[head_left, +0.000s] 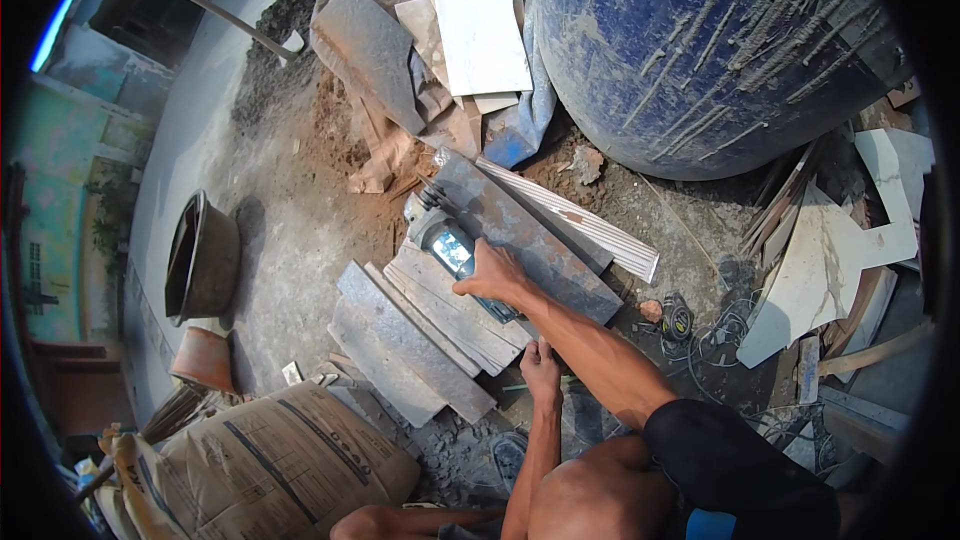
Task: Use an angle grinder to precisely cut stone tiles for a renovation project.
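Note:
My right hand (492, 273) is wrapped round the body of an angle grinder (452, 246), whose head points away from me over the left edge of a long grey tile (530, 225). Closer to me, my left hand (541, 372) is closed at the near end of some pale tile strips (450, 305); what it grips, if anything, is hidden. Left of those strips lie more grey tile pieces (400, 335). A narrow white-ribbed tile strip (585, 220) rests along the long tile's far right side.
A big blue drum (690, 60) smeared with cement stands at upper right. Stacked tiles (480, 20) lie beyond the grinder. Broken white tiles (820, 270) and tangled wire (715, 335) are at right. A bucket (205, 260) and a paper sack (270, 460) stand left.

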A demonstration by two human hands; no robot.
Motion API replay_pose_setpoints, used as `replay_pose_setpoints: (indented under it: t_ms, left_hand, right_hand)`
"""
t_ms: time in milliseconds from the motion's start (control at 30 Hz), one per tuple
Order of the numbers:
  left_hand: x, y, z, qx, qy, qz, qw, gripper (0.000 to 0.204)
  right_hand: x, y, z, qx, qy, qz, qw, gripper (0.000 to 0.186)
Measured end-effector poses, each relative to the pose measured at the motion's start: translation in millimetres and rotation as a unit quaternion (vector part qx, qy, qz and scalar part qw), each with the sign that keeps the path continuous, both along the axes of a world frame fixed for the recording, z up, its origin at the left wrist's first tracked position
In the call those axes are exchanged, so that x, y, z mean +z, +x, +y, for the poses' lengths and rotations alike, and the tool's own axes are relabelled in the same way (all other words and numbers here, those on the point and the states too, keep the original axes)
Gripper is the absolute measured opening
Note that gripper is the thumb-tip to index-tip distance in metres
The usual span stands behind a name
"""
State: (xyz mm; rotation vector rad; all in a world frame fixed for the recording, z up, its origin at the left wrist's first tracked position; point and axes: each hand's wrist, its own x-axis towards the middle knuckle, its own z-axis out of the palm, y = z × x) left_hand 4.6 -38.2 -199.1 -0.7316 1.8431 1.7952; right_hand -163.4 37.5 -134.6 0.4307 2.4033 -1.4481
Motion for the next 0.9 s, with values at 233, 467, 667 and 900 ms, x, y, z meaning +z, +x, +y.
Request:
replay_pose_setpoints:
  t_ms: [233, 467, 667, 900]
  left_hand:
    - [-19, 2, -10, -0.023, -0.018, 0.047, 0.998, 0.023]
    - [-14, 2, -5, -0.001, -0.008, 0.031, 0.999, 0.036]
    - [-9, 0, -5, 0.001, 0.0, 0.029, 1.0, 0.037]
    - [-11, 0, -4, 0.001, -0.008, 0.029, 1.0, 0.039]
  right_hand:
    - [4, -1, -1, 0.013, -0.01, -0.013, 1.0, 0.07]
    - [-5, 4, -3, 0.01, 0.008, -0.001, 1.0, 0.078]
    - [-3, 6, -1, 0.018, -0.003, -0.007, 1.0, 0.075]
    - [1, 5, 0, 0.033, 0.007, -0.025, 0.999, 0.083]
